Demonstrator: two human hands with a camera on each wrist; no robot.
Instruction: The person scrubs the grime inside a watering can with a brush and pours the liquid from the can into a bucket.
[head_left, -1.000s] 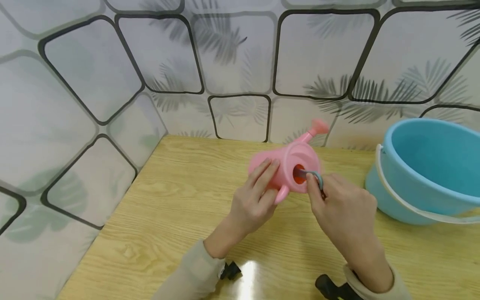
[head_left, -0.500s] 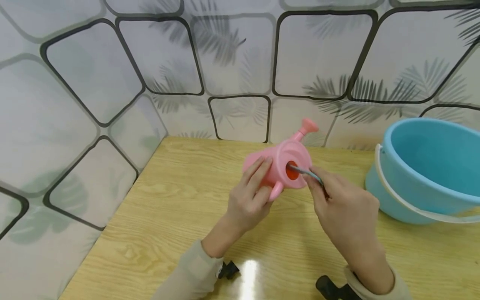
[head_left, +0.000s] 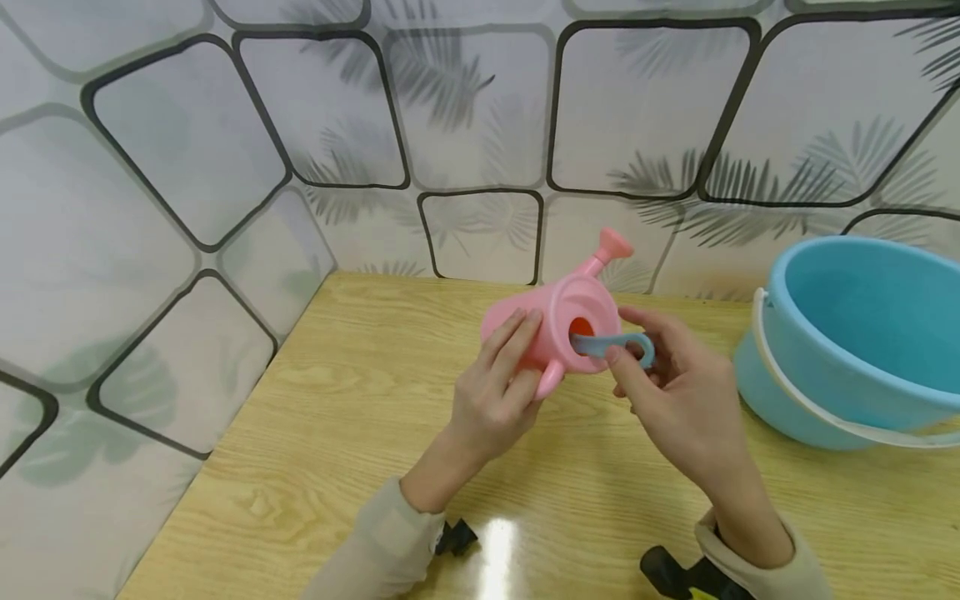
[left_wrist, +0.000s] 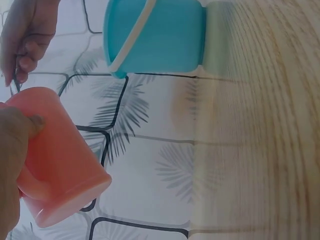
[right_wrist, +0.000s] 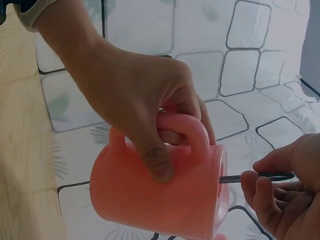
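A pink watering can (head_left: pixel 517 312) is held tilted above the table, its top opening facing right and its sprinkler spout pointing up. My left hand (head_left: pixel 491 404) grips it; in the right wrist view the fingers pass through the can's handle (right_wrist: pixel 197 135) and the thumb presses on the body. A blue-grey tool with a ring-shaped end (head_left: pixel 596 344) sticks out of the opening, its other end hidden inside. My right hand (head_left: pixel 686 400) pinches this tool by the ring end between thumb and fingers, close to the can's rim.
A large light-blue bucket (head_left: pixel 795 392) with a white handle (head_left: pixel 795 383) stands on the right of the wooden table (head_left: pixel 315 433). Patterned wall covering (head_left: pixel 480 108) rises behind the table and along its left side.
The watering can and left hand have shifted slightly left. My right hand has turned with the tool, whose flat side and ring now show, and more of it is outside the opening.
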